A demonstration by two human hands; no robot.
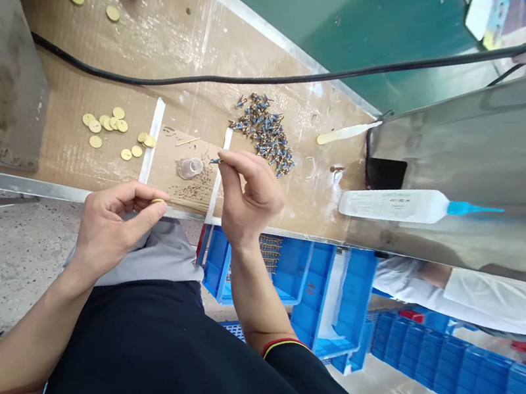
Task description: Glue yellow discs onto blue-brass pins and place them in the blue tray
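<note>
Between the thumb and fingers of my left hand (pixel 115 224) is a small yellow disc (pixel 158 201), seen nearly edge-on above the bench's front edge. My right hand (pixel 249 189) pinches a small blue-and-metal part (pixel 215 161) by one end, its tip pointing left. Just left of that part stands a small clear cup (pixel 190 167), with tiny brown bits (pixel 192 188) scattered around it. A heap of similar blue-and-metal parts (pixel 263 132) lies beyond my right hand. Loose yellow discs (pixel 106 122) lie on the cardboard beyond my left hand.
A black cable (pixel 204 80) crosses the cardboard-covered bench (pixel 174 44). To the right lie a white bottle with a blue nozzle (pixel 394 206) and a pale flat stick (pixel 347 133). Blue trays (pixel 299 271) sit below the bench edge. A person in white (pixel 488 294) is at the right.
</note>
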